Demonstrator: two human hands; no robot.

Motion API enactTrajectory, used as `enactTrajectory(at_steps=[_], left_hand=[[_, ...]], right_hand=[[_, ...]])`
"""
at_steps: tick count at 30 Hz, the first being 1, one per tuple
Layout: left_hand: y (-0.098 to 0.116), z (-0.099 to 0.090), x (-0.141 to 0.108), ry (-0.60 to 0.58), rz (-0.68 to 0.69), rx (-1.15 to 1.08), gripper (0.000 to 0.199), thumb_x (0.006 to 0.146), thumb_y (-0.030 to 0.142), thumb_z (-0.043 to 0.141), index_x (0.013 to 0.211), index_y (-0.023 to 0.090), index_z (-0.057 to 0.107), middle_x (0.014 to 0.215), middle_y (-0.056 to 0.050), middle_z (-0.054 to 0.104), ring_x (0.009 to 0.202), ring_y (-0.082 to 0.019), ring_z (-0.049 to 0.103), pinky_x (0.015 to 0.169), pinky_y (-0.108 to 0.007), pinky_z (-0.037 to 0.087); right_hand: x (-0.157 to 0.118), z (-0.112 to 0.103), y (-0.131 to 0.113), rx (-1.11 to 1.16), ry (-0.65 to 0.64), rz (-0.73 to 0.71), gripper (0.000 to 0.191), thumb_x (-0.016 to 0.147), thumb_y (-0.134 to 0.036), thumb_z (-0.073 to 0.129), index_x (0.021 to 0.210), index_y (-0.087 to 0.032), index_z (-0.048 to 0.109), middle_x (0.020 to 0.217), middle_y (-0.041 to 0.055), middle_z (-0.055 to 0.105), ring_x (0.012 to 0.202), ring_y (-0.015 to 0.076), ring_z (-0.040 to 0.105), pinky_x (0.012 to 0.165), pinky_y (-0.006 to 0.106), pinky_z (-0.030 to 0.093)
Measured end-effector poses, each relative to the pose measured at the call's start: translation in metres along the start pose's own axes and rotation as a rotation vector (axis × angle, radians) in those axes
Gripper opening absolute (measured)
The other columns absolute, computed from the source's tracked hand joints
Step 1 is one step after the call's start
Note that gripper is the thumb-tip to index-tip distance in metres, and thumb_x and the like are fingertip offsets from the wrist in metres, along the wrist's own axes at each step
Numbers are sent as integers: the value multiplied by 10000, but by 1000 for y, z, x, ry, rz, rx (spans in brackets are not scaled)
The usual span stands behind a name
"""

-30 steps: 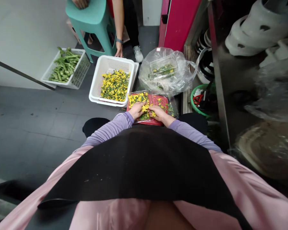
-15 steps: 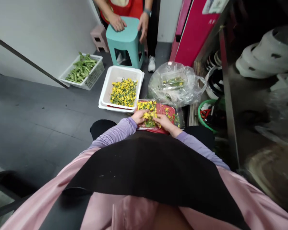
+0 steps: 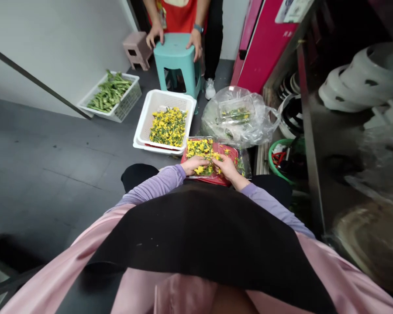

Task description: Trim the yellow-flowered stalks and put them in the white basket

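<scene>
Both my hands work over a clear plastic box [image 3: 190,141] holding yellow flowers [image 3: 199,147] with green stems. My left hand [image 3: 195,165] has its fingers closed around some of the flowers at the box's front. From the other side, my right hand [image 3: 225,165] pinches flowers between thumb and fingers; the exact sprigs are too small to make out. Under the box lies a red tray [image 3: 231,152] with loose green and yellow bits. Just beyond stands a white basket [image 3: 146,117], with a heap of the same yellow flowers [image 3: 169,126] in it.
A clear plastic bag [image 3: 212,115] with a lidded box inside lies at the right. Another white basket [image 3: 118,114] holds green stalks [image 3: 109,92]. A co-worker's hands [image 3: 195,43] rest on a turquoise stool [image 3: 173,50]. A metal shelf [image 3: 309,144] borders the right side.
My hands have lowered slightly into the flowers. The co-worker's hands have shifted to the stool's sides, and the stool has moved a little to the right.
</scene>
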State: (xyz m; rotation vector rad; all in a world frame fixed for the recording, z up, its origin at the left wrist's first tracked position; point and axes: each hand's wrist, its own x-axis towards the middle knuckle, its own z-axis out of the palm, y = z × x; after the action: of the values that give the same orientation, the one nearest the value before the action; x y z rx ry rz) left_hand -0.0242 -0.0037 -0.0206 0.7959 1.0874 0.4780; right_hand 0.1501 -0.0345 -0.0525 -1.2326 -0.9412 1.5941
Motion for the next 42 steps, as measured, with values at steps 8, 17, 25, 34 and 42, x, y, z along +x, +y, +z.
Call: enactTrajectory(at_steps=[8,17,25,34,42], left_hand=[[4,-1,-1,-28,119,161,234,796,259,809,675,126,660,597,21,597,574,-84,468,620,-244,336],[22,17,10,437,145,57,239,947,249,710,766,161,581,566,58,513,475,-78,433,521,-234,318],[35,23,4,284,109,-200,203,1001,130,578,806,128,635,627,28,569,507,-81,534,520,-220,371],[32,15,-2,235,182,-119,169,991,158,629,832,117,673,628,37,568,472,-48,455,478,-183,337],[31,5,-11,179,127,-235,166,1019,156,594,892,107,688,721,13,626,485,-40,471,476,-189,362]], right_hand=[[1,-5,-11,452,-106,326,298,597,-179,855,718,-190,583,612,-20,604,451,44,382,391,160,310],[2,-8,-12,290,37,345,193,639,-182,723,795,-191,609,603,-20,589,486,117,523,414,221,398],[0,10,-31,263,-16,254,434,614,-341,925,731,-202,531,573,-75,499,434,52,407,408,196,323],[8,29,-50,-199,12,205,435,625,-442,933,759,-185,609,548,-71,528,478,73,414,473,233,289],[2,25,-45,-334,4,133,326,692,-412,868,778,-171,666,562,-52,573,497,98,472,503,244,357]])
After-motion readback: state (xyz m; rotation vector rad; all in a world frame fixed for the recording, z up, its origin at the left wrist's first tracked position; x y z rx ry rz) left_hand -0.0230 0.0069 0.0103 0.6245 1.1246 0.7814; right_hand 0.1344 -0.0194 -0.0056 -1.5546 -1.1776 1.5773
